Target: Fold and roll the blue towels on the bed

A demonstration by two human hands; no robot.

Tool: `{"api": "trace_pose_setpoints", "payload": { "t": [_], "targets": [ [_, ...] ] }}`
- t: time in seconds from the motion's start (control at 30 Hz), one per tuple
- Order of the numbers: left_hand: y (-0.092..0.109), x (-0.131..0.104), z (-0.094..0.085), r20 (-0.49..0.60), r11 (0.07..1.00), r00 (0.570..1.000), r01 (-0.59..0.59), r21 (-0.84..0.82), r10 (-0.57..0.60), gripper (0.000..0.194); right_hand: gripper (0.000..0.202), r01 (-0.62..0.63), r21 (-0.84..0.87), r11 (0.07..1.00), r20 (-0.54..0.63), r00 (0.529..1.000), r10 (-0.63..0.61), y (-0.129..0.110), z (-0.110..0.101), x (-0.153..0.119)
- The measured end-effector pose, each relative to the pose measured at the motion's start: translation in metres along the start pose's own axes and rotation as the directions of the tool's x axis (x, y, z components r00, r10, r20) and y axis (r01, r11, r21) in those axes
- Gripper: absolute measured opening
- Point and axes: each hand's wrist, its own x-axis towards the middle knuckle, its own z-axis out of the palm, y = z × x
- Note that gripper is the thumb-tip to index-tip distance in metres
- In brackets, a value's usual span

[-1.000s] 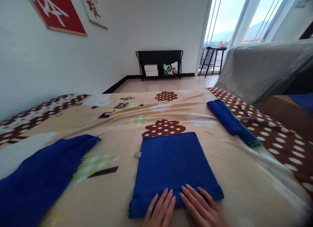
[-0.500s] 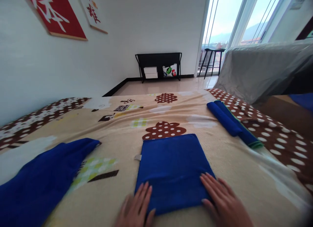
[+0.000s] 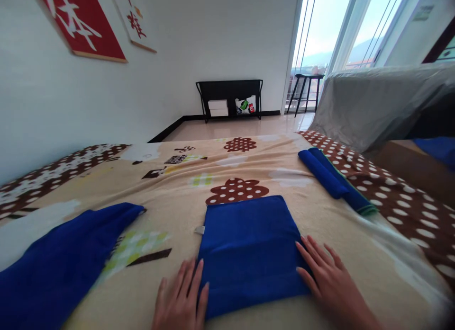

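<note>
A folded blue cloth (image 3: 249, 249) lies flat in front of me, nearly square, with a small white tag at its left edge. My left hand (image 3: 181, 292) rests at its lower left edge, fingers stretched out and touching the side. On the opposite side, my right hand (image 3: 325, 273) lies along the right edge with its fingers spread. Neither hand grips the fabric. Faint creases run across the cloth's surface.
Underneath is a beige patterned blanket (image 3: 170, 188) with brown polka-dot borders. Another blue cloth (image 3: 71, 254) lies loosely at the left. Rolled blue cloths (image 3: 330, 178) sit at the right. Beyond stand a black rack (image 3: 229, 95), a stool (image 3: 305, 88) and plastic-covered furniture (image 3: 377, 98).
Both hands have moved outward from the top of the folded cloth to its side edges, the right one also slightly away from me. The cloth stays in about the same place.
</note>
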Motion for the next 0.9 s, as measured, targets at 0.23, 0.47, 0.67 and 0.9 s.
{"api": "trace_pose_setpoints", "payload": {
  "t": [0.23, 0.47, 0.67, 0.9],
  "targets": [
    [0.049, 0.049, 0.005, 0.108, 0.926, 0.933, -0.317, -0.203, 0.343, 0.053, 0.058, 0.202, 0.354, 0.913, 0.232, 0.927, -0.295, -0.048, -0.008, 0.042],
    [-0.01, 0.023, 0.013, 0.163, 0.995, 0.985, 0.074, -0.071, -0.062, 0.051, 0.058, -0.169, 0.199, 0.965, 0.234, 0.965, 0.12, 0.022, 0.001, 0.027],
    [0.034, 0.075, 0.001, 0.27, 0.863, 0.859, -0.314, -0.395, 0.436, 0.06, 0.059, 0.169, 0.535, 0.828, 0.33, 0.86, -0.389, -0.027, -0.022, 0.068],
    [-0.042, 0.065, 0.038, 0.481, 0.972, 0.877, 0.096, -0.213, 0.018, 0.052, 0.061, -0.123, 0.302, 0.945, 0.413, 0.91, -0.013, 0.051, 0.009, 0.072]
  ]
}}
